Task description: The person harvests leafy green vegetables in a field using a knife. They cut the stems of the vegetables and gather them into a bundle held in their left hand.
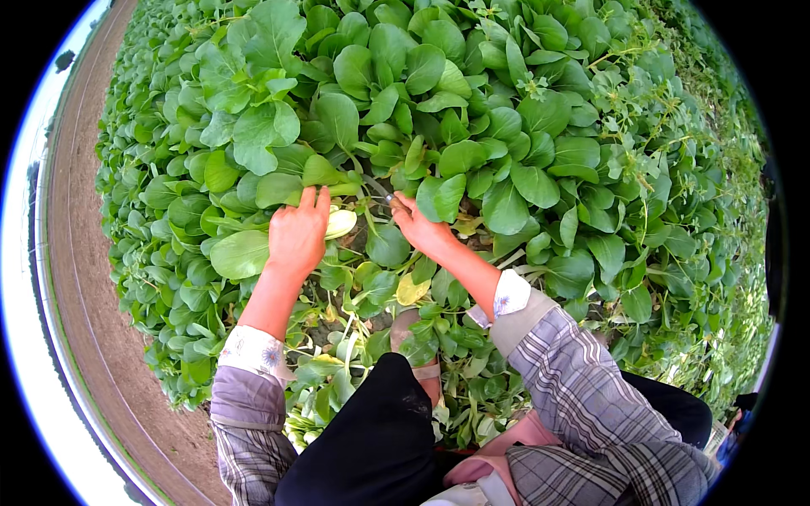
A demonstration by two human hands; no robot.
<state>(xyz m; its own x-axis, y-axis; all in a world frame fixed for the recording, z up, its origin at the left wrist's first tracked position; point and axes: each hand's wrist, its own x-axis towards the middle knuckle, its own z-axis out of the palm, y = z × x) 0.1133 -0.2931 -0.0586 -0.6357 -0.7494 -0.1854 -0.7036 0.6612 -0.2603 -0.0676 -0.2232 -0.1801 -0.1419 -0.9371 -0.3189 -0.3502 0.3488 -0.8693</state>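
My left hand [299, 228] is closed around a head of bok choy; its pale, whitish stem base [341, 224] sticks out to the right of my palm, and broad green leaves lie above and left of my fingers. My right hand [417, 221] grips a tool with a metal ferrule and a thin curved blade [377, 186], which looks like a small sickle. The blade reaches up and left among the stems, just right of my left fingers. Leaves partly hide the blade and the stems near it.
Dense bok choy plants [506, 152] spread in front and to both sides. Taller weeds [633, 126] stand at the right. Yellowed leaves [412, 289] and loose leaves lie near my foot [405, 329]. Several pale-stemmed heads [304, 427] rest at lower left. Bare brown soil [114, 284] runs along the left.
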